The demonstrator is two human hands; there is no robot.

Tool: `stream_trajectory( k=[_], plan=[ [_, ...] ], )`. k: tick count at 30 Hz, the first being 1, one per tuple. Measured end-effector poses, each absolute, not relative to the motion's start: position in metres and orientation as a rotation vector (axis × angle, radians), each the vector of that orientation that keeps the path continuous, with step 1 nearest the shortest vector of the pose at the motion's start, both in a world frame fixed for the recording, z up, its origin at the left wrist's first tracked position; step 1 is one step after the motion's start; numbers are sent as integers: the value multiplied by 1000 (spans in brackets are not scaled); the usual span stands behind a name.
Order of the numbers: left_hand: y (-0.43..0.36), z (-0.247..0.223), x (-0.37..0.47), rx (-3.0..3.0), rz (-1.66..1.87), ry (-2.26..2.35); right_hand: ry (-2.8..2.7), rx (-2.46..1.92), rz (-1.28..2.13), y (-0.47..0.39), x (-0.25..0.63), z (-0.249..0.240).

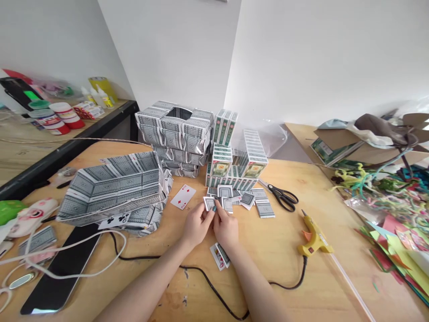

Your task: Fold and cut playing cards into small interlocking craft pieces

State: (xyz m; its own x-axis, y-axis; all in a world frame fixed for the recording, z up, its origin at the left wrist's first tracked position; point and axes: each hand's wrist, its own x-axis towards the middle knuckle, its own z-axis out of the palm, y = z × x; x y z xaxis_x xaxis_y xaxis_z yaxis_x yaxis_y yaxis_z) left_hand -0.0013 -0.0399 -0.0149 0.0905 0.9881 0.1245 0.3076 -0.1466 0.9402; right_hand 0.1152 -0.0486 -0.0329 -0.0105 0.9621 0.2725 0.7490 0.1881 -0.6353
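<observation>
1. Patterned card piece [209, 203] is pinched between left grip [196, 225] and right grip [226, 227], fingers narrowed on it.
2. More card pieces [247, 199] are spread just beyond and right of right grip.
3. Card boxes [221, 168] are stacked behind those, farther from both grips.
4. Scissors [279, 193] and glue gun [314, 239] are laid right of right grip, on counter [275, 250].

Grey patterned cards [265, 209] on a tan surface [331, 201]

The tray [115, 181] repeats the cards' grey-and-white pattern. One card face [181, 196] is white with red diamonds. The boxes [239, 182] are green and white, the glue gun [315, 238] yellow with an orange trigger [306, 235], the scissors' handles [275, 192] black.
</observation>
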Motion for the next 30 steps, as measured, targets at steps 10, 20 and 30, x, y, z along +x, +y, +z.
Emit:
stream_trajectory(
  k=[10,20,30],
  plan=[
    [-33,-17,-4,1201,1188,1059,-1195,-1065,1269,-45,111,-20],
    [-35,-20,-6,1476,1097,1262,-1118,-1052,1295,-42,109,-17],
    [-34,-14,-3,1638,1068,1350,-1158,-1077,1380,-42,113,-10]
  ],
)
